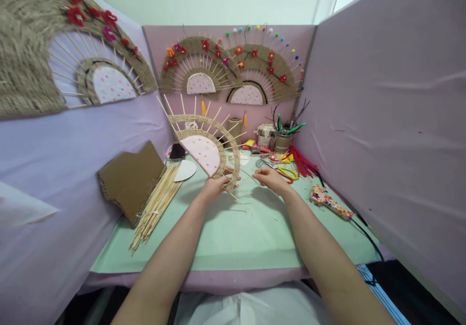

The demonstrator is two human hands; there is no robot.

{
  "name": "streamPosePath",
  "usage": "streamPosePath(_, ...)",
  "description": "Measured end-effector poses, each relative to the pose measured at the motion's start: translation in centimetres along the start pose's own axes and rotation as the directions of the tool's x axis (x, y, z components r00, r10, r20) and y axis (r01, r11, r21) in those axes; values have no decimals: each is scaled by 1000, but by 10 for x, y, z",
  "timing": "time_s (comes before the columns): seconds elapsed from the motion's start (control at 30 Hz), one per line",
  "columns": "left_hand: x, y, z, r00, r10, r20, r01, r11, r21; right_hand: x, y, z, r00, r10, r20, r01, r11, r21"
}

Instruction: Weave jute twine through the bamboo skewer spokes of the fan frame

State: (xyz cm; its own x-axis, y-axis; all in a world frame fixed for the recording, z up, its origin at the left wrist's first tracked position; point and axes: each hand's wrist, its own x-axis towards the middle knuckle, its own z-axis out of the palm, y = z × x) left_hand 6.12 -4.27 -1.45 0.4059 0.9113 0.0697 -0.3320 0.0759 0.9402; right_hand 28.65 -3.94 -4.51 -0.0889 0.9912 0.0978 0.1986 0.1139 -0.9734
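My left hand (215, 189) grips the lower end of a half-round woven piece (206, 154), which is raised and tilted above the table. The piece has a pink dotted centre, thin sticks fanning outward and two bands of twine woven round them. To its right, my right hand (268, 178) pinches a thin strand of twine (249, 174) that runs toward the outer band. Parts of my left fingers are hidden behind the woven band.
Brown cardboard (131, 179) and a bundle of sticks (155, 208) lie at the left. Yellow-handled scissors (287, 172), red strips (302, 162) and a patterned glue gun (329, 202) are at the right. Finished fans (284, 75) hang on the back panel.
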Motion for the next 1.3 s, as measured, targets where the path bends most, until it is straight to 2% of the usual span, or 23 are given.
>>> streamPosePath(0.07,2,-1,-4,1000,13,-27,-13,1000,16,2,1,1,999,2,-47,-5,998,-58)
streamPosePath(0.17,4,-2,-8,999,0,-41,2,999,46,3,2,4,988,-107,-108,90,985,-148)
streamPosePath(0.3,3,-2,-9,995,-93,20,92,994,54,2,1,7,951,-286,-116,254,939,-231)
streamPosePath(0.4,2,0,-10,984,-161,77,158,986,47,1,0,8,935,-321,-148,283,930,-234)
streamPosePath(0.6,1,4,-16,970,-195,149,208,975,-78,6,3,7,934,-283,-216,253,955,-157)
streamPosePath(0.8,-1,8,-19,949,-212,233,247,961,-129,8,4,4,942,-280,-187,274,960,-59)
streamPosePath(1.03,-2,9,-22,929,-233,286,278,953,-125,6,1,8,935,-237,-264,233,971,-45)
streamPosePath(1.1,-3,9,-20,921,-239,306,284,952,-110,5,-1,12,945,-206,-253,208,978,-16)
streamPosePath(1.23,-7,6,-13,897,-233,375,273,960,-56,2,-5,25,967,-151,-204,172,981,87)
streamPosePath(1.3,-8,3,-10,892,-224,393,258,965,-35,2,-6,31,969,-137,-204,177,965,193)
